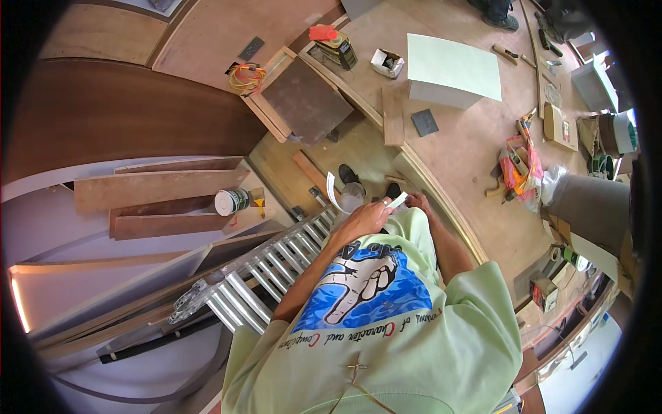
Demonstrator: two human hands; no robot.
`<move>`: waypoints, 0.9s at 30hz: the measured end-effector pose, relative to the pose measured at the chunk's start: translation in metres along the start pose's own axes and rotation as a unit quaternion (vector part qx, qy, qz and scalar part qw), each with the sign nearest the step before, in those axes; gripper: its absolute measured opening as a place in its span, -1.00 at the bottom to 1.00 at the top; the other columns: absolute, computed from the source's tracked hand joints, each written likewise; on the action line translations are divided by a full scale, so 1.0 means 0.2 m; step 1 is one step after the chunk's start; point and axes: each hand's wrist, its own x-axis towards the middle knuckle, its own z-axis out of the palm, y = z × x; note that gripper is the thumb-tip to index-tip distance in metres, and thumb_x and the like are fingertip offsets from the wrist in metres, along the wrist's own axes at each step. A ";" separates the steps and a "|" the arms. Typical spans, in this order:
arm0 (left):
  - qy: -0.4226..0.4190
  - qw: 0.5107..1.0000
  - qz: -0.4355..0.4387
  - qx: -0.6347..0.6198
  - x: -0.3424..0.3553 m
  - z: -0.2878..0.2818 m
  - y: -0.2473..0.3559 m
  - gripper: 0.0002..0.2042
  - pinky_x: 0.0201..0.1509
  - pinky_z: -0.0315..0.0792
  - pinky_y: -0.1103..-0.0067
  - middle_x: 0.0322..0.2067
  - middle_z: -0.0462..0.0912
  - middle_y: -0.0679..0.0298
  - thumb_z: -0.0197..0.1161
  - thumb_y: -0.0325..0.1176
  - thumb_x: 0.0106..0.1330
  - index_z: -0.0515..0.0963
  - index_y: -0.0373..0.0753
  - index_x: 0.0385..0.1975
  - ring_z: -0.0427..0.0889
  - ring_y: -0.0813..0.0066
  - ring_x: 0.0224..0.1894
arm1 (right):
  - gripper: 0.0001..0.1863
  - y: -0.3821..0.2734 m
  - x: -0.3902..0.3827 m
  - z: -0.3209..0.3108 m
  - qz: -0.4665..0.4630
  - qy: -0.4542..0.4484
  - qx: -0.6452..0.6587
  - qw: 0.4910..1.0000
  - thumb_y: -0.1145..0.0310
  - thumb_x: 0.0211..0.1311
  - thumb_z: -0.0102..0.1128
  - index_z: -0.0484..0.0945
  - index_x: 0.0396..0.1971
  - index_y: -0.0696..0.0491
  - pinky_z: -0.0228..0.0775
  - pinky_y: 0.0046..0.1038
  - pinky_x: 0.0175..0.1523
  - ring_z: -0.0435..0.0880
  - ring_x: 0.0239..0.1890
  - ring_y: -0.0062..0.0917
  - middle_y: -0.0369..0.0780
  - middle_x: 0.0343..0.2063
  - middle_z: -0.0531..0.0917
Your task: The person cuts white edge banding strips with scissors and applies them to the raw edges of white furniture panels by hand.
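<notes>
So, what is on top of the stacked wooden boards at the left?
On the wooden boards a white can lies on its side, with a small yellow piece beside it. What lies beneath the boards is covered.

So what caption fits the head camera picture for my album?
Left hand and right hand hold a curling white strip above a ladder.
</notes>
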 end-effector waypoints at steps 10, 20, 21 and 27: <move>-0.008 0.999 0.000 0.031 0.05 -0.03 0.03 -0.74 -0.25 0.41 0.26 -0.43 0.61 -0.03 -0.10 -0.28 0.38 0.37 -0.39 -0.18 0.60 -0.04 -0.32 | -0.65 -0.07 0.00 0.00 0.017 -0.009 0.022 1.000 0.30 0.24 0.03 0.54 -0.11 0.23 0.48 -0.48 -0.27 0.61 -0.41 -0.51 -0.15 -0.42 0.64; -0.001 1.000 -0.001 0.030 0.07 -0.04 0.01 -0.74 -0.25 0.40 0.27 -0.44 0.59 -0.02 -0.09 -0.29 0.37 0.39 -0.37 -0.16 0.59 -0.03 -0.32 | -0.65 -0.09 0.04 -0.01 0.018 -0.011 -0.020 1.000 0.28 0.26 0.04 0.56 -0.08 0.19 0.49 -0.48 -0.27 0.62 -0.40 -0.51 -0.17 -0.40 0.66; -0.001 0.999 0.002 0.032 0.08 -0.04 0.01 -0.74 -0.25 0.40 0.26 -0.44 0.59 -0.02 -0.09 -0.30 0.37 0.39 -0.37 -0.16 0.59 -0.03 -0.32 | -0.66 -0.08 0.04 -0.02 0.013 -0.014 -0.018 1.000 0.28 0.27 0.04 0.56 -0.09 0.19 0.49 -0.48 -0.28 0.62 -0.40 -0.53 -0.17 -0.40 0.66; -0.007 1.000 0.000 0.025 0.08 -0.05 0.03 -0.75 -0.25 0.41 0.27 -0.43 0.60 -0.03 -0.09 -0.31 0.37 0.39 -0.38 -0.17 0.59 -0.04 -0.32 | -0.70 -0.05 0.08 -0.02 0.017 -0.010 0.003 1.000 0.31 0.24 0.01 0.56 -0.21 0.24 0.48 -0.49 -0.29 0.60 -0.43 -0.54 -0.18 -0.46 0.63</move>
